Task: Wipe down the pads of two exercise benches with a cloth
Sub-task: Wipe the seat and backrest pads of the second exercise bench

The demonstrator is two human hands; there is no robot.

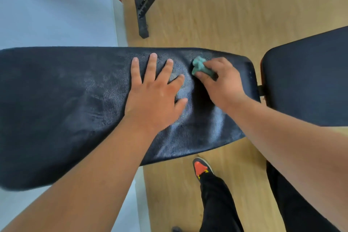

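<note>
Fingers of the right hand (pixel 222 79) were curled around a bunched green cloth (pixel 200 67), pressing it on the black pad (pixel 75 103) near its right end. The left hand (pixel 154 96) lay flat beside it, fingers spread. The pad ran left to right, so most of it probably waited to the left. Another pad (pixel 308 81) sat at the right.

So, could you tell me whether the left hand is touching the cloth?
Apart. The head view shows the left hand flat on the pad, with a strip of bare pad between its fingertips and the cloth gripped by the right hand.
</note>
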